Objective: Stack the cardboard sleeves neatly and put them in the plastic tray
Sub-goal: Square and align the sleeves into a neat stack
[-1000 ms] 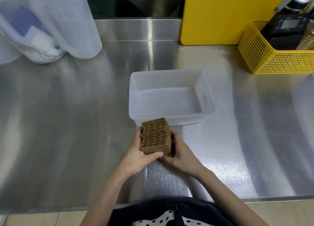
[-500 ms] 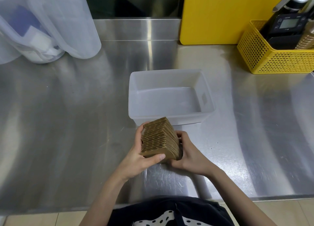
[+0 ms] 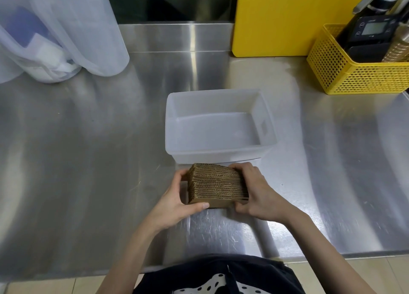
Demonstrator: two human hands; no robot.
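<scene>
Steel counter (image 3: 88, 161), both hands' grip, left hand (image 3: 174, 207), right hand (image 3: 259, 196), pinching cardboard sleeves (image 3: 217, 185), beside plastic tray (image 3: 221, 154)

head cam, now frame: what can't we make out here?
- Sleeves: exact count unreadable, edges too fine; both ends covered by the left hand and right hand.
- Whether the stack rests on the counter or is lifted: its underside is hidden.
- Tray: near inner wall hidden by its own rim.
- Yellow basket: cut off by the right edge; device screen too small to read.
- Bags: cut off at the left and top; contents blurred by the plastic.
</scene>
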